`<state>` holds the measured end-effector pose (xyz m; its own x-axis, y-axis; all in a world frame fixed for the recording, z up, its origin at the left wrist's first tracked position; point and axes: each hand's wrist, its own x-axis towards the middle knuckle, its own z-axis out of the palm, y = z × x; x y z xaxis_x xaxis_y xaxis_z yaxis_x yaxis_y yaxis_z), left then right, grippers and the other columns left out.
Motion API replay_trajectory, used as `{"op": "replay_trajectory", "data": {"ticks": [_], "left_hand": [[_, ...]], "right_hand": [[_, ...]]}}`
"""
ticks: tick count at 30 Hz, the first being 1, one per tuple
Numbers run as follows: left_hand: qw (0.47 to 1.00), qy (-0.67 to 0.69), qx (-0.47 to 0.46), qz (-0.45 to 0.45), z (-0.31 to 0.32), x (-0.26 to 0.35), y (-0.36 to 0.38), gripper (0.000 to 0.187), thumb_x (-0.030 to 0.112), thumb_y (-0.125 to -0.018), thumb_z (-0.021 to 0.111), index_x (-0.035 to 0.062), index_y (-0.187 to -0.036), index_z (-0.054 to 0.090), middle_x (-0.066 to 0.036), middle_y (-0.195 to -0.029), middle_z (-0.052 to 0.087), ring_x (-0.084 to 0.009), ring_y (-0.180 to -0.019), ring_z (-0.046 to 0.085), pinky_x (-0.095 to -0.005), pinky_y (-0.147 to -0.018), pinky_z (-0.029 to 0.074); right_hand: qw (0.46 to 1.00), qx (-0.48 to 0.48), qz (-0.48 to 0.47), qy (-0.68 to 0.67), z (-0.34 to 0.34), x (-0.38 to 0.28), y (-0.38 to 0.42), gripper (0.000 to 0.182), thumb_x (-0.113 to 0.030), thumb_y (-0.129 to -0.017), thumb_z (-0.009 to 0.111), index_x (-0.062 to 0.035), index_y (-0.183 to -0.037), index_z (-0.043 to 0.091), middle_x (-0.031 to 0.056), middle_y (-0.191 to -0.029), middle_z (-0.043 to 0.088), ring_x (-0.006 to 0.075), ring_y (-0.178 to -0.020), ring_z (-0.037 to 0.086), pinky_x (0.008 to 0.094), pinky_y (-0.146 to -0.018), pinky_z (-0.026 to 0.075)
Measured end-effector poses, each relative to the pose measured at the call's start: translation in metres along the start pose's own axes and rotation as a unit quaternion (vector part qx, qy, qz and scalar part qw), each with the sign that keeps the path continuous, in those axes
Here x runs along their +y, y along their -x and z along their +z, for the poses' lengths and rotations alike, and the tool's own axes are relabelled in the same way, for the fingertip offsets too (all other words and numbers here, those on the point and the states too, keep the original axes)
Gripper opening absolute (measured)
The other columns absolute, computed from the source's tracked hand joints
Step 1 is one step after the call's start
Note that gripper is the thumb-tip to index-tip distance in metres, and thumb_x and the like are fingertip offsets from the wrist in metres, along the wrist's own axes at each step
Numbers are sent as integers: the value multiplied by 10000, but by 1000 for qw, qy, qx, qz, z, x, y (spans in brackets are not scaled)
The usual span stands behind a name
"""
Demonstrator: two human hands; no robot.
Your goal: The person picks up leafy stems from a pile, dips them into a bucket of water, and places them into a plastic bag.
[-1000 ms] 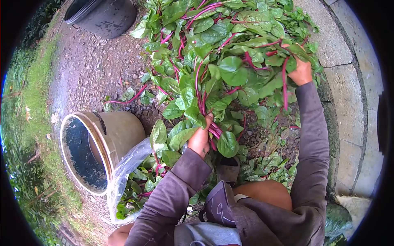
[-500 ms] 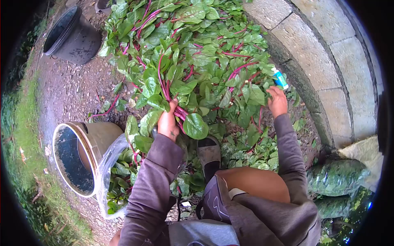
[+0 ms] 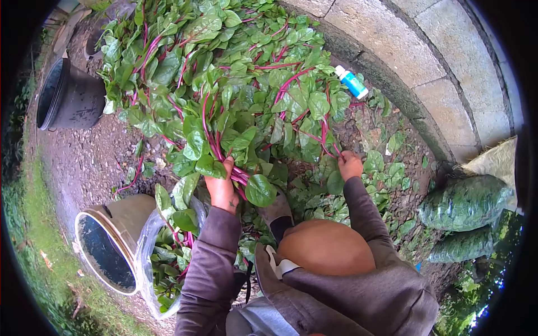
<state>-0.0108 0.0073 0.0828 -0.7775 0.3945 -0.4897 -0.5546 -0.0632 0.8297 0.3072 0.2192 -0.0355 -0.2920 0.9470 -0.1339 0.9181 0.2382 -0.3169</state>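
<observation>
My left hand (image 3: 222, 185) is closed round a bunch of red-stemmed Malabar spinach (image 3: 212, 134), its leaves pointing up and its stem ends sticking out to the right. One broad leaf hangs beside those ends. At the right edge of the pile, my right hand (image 3: 351, 166) pinches the end of a red spinach stem (image 3: 327, 140) whose leaves still lie against the heap. The large spinach heap (image 3: 263, 84) spreads on the ground ahead. Below my left hand stands a clear plastic bag (image 3: 147, 269) with more spinach in it.
A white-rimmed bucket (image 3: 126, 224) lies tipped at the left, a black bucket (image 3: 75, 98) farther up. A blue-and-white bottle (image 3: 353, 83) rests near the curved block wall (image 3: 414, 61). Filled green bags (image 3: 468, 204) sit at the right. My shoe (image 3: 274, 208) is between my hands.
My right hand has moved left and down from near the bottle and now grips a spinach stem. My left hand keeps its bunch. The view has shifted to the right.
</observation>
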Motion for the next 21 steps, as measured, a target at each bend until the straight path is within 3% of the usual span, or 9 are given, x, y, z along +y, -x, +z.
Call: {"op": "replay_trajectory", "data": {"ticks": [2,6,9,12,13,14,16,18,21], "left_hand": [[1000,19,-3,-17,-3,0,-3,239,52,-826,588,-20,-1052,558,-90,-946,612,-201,-807,613,-356,-734,510],[999,13,26,-33,-9,0,-3,211,57,-826,589,-16,-1023,571,-88,-935,617,-204,-807,615,-357,-734,508],[999,26,22,-36,-8,-1,-5,201,55,-825,592,-10,-1015,574,-83,-924,617,-201,-800,612,-354,-728,505],[999,37,14,-23,-11,-14,-8,195,38,-826,587,-5,-1016,575,-77,-920,616,-193,-793,607,-347,-723,501],[999,33,12,-15,-11,-17,-8,195,31,-827,583,-4,-1018,574,-75,-923,616,-190,-793,606,-344,-723,500],[1000,28,12,-7,-11,-20,-7,195,23,-828,580,-2,-1021,574,-74,-926,615,-187,-793,605,-340,-723,498],[1000,20,-2,-18,-8,-18,-5,231,8,-833,572,-2,-1063,561,-72,-970,608,-179,-838,600,-330,-754,491],[1000,10,-10,-19,-2,-14,-1,252,7,-833,574,-1,-1084,554,-71,-989,604,-178,-860,596,-328,-769,486],[1000,-1,3,-13,-7,-22,-4,274,-8,-812,598,11,-1082,554,-61,-990,603,-171,-865,590,-320,-770,483]], "right_hand": [[977,57,26,-203,16,44,-1,234,-199,-754,705,-89,-950,638,56,-794,625,214,-738,603,329,-693,480],[786,208,96,-574,-26,35,-6,212,-136,-878,599,-71,-1080,589,-7,-728,574,76,-620,510,247,-559,431],[752,177,126,-623,-64,-19,-24,208,-120,-899,567,-76,-1103,573,3,-723,570,64,-581,488,215,-521,397],[841,123,36,-526,-52,-70,-51,174,-157,-904,569,-70,-1052,594,-22,-658,543,44,-554,475,196,-481,369],[899,26,117,-421,-43,-80,-54,233,-251,-900,577,-44,-1002,614,34,-659,590,103,-588,531,243,-530,421],[961,17,77,-266,-17,-78,-62,393,-409,-859,598,-25,-938,631,132,-722,641,223,-668,610,326,-629,475],[987,-30,54,-149,9,-86,-55,508,-511,-770,645,-18,-893,645,203,-814,652,350,-808,636,399,-742,478],[982,-95,24,-160,34,-73,-57,375,-402,-791,658,-41,-891,642,121,-792,663,268,-724,631,364,-675,480],[854,-92,203,-469,-21,-113,-41,153,-199,-836,633,-95,-945,607,-52,-757,580,56,-612,479,236,-551,400]]}}
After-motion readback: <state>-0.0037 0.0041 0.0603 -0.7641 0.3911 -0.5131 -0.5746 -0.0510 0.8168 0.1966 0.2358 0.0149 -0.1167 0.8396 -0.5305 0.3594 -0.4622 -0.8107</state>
